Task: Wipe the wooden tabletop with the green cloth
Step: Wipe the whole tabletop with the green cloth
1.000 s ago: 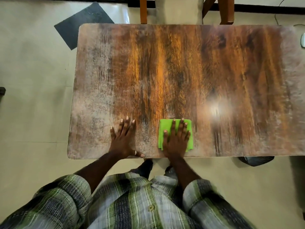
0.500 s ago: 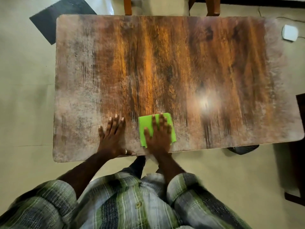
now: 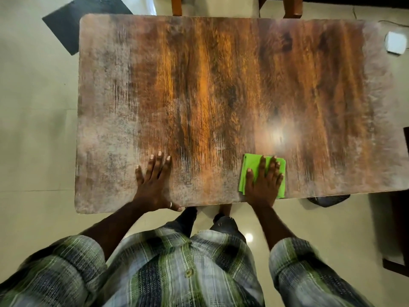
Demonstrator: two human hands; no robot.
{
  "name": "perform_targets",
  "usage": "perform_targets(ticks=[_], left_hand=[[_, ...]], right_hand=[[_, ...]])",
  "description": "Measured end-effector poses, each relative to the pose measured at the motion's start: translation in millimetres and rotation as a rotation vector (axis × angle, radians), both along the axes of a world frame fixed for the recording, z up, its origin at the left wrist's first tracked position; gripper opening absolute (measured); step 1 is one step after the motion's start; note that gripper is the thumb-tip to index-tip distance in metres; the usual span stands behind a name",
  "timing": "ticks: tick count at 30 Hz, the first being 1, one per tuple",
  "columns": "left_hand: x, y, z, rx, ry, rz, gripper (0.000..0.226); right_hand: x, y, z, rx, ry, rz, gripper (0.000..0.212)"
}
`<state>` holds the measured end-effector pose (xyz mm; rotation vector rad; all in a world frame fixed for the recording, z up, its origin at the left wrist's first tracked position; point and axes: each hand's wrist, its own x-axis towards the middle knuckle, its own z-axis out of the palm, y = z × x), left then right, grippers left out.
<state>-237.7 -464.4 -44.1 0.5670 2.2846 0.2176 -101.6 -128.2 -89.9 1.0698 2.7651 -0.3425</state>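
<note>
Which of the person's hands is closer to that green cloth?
Right. The right hand lies flat on the green cloth; the left hand rests on the bare tabletop, apart from it on its left.

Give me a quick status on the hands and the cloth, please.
Left hand flat on the wooden tabletop, holding nothing. Right hand pressing the green cloth flat near the front edge. Nothing seen in the cloth's way.

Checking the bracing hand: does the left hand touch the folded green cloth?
Apart. Head view shows bare wooden tabletop between left hand and folded green cloth.
</note>
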Motion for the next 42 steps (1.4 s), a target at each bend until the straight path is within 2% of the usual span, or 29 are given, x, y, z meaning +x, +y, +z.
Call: perform_targets(ticks=[10, 15, 20, 27, 32, 35, 42], left_hand=[[0, -2, 0, 0.02, 0.003, 0.01, 0.171], [0, -4, -2, 0.021, 0.015, 0.011, 0.164], [1, -3, 0, 0.036, 0.005, 0.009, 0.172], [1, 0, 3, 0.028, 0.02, 0.013, 0.173], [1, -5, 2, 0.046, 0.037, -0.009, 0.166], [-7, -7, 1, 0.023, 0.075, 0.046, 0.158], [-61, -1, 5, 0.06, 0.106, 0.146, 0.165]], right_hand=[[-51, -175, 6, -0.156, 0.026, 0.258, 0.074], [-55, -205, 7, -0.154, 0.06, 0.311, 0.072], [-46, -160, 9, -0.167, 0.064, 0.323, 0.073], [-2, -42, 3, -0.016, 0.039, 0.041, 0.074], [25, -4, 5, 0.013, 0.046, 0.051, 0.073], [13, 4, 6, 0.011, 0.04, 0.064, 0.073], [-67, 48, 6, -0.015, 0.041, 0.085, 0.074]])
